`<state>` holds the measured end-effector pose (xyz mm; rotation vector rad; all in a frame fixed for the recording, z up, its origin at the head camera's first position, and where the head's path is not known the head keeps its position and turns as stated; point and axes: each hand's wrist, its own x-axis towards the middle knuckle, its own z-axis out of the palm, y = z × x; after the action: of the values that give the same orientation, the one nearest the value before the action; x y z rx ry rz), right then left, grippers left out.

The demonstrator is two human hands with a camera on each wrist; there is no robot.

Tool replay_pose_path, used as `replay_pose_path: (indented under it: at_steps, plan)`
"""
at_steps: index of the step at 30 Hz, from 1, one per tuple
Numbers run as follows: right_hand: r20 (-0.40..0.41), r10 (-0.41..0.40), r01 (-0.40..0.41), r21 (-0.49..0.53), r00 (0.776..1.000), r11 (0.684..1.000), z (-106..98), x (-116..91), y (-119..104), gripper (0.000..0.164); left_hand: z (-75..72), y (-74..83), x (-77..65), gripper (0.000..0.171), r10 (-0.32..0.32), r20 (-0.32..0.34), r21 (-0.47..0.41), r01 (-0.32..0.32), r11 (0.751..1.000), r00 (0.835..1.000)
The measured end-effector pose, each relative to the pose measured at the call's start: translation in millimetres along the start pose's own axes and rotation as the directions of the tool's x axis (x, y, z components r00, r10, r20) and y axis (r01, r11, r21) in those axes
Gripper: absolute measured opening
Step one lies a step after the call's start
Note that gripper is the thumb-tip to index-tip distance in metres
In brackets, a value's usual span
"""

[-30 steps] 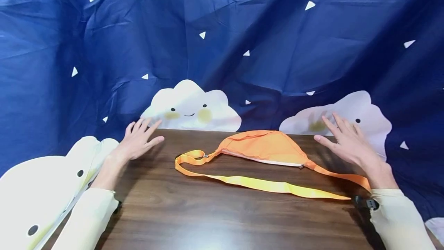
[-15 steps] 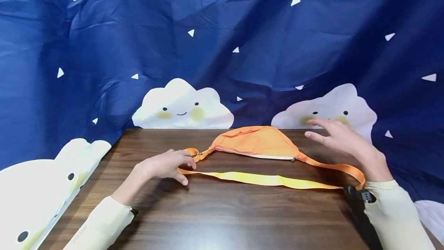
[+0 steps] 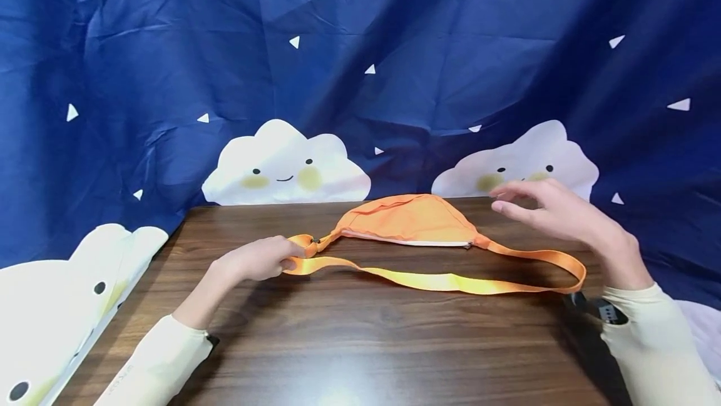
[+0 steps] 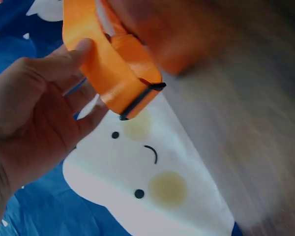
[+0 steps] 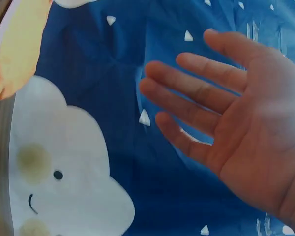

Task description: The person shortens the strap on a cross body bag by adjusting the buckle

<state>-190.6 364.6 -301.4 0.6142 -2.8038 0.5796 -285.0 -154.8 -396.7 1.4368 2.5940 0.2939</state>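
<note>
An orange waist bag point(image 3: 408, 219) lies on the wooden table, its pale zipper toward the near side. Its strap point(image 3: 428, 281) loops round in front of it. At the strap's left end, my left hand point(image 3: 256, 259) pinches the webbing between thumb and fingers. In the left wrist view the thumb presses the orange strap point(image 4: 108, 73) near a dark edge at its fold. My right hand point(image 3: 554, 209) hovers right of the bag with fingers loosely spread, touching nothing. The right wrist view shows that palm point(image 5: 255, 128) bare.
A dark brown wooden table point(image 3: 360, 343) spans the foreground. Behind it hangs a blue curtain point(image 3: 338, 30) printed with white triangles and smiling clouds. More white cloud-printed cloth point(image 3: 51, 312) runs along the table's left side.
My left hand has come in from the far left, reached the strap's left end and taken hold of it, lifting it slightly. My right hand's fingers have relaxed; it stays right of the bag.
</note>
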Motion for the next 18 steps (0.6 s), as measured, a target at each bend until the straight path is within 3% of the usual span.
replay_pose_path:
  at_steps: [4, 8, 14, 18]
  plan:
    - [0.073, -0.065, 0.063, 0.035, 0.995, 0.997, 10, 13, -24, 0.026, -9.7, 8.4, 12.7, 0.023, 0.070, -0.025, -0.070, -0.072, 0.995, 0.997]
    - [0.155, -0.206, 0.199, 0.059, 0.966, 0.978, 24, 38, -60, 0.029, -18.7, 21.2, 29.9, 0.018, 0.124, -0.050, -0.144, -0.130, 0.981, 0.991]
    - [0.244, -0.357, 0.365, 0.016, 0.902, 0.931, 69, 79, -119, 0.052, -29.0, 42.0, 51.0, 0.006, 0.275, -0.088, -0.267, -0.288, 0.919, 0.957]
    - [0.315, -0.385, 0.400, 0.019, 0.867, 0.916, 96, 93, -136, 0.052, -32.4, 52.8, 59.2, 0.006, 0.333, -0.103, -0.301, -0.349, 0.887, 0.937]
